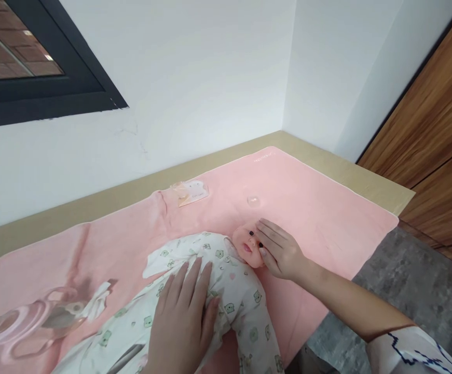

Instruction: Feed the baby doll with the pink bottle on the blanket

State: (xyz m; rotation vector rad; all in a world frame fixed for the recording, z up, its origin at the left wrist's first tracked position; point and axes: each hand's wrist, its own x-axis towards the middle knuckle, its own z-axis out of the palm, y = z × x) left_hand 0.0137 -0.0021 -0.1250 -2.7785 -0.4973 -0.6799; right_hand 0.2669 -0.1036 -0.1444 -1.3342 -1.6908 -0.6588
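A baby doll lies on its back on a pink mat, its head toward the right. White clothing printed with small green animals covers its body and arms. My left hand rests flat on the doll's chest, fingers stretched out. Across the doll's forehead and the side of its head lies my right hand, fingers extended and close together, partly hiding one eye. Neither hand grips anything.
The pink mat covers most of a beige table. A pink-handled baby bottle lies at lower left beside a crumpled white item. Behind the doll are a small card packet and a clear round piece. White walls border the table.
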